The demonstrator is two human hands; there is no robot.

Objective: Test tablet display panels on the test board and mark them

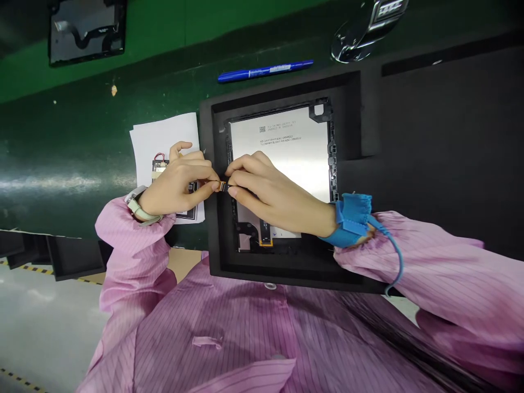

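Between the fingertips of both hands is a small flat ribbon cable (223, 186), dark with an orange-gold end. My left hand (184, 177) pinches its left end between thumb and forefinger. At the other end, my right hand (262, 183) pinches it the same way. Under my right hand lies a display panel (282, 131) with a silvery back, printed text and a black frame. A second ribbon connector (266, 240) shows at the panel's lower edge. Partly behind my left hand, a small circuit board (158, 165) with red wires rests on white papers (164, 131).
A black foam tray (352, 267) surrounds the panel. Beyond it lie a blue marker pen (266, 71) and a shiny metal object (364, 33). Another dark panel (87, 33) is at the far left. A blue corded wrist strap (352, 218) circles my right wrist.
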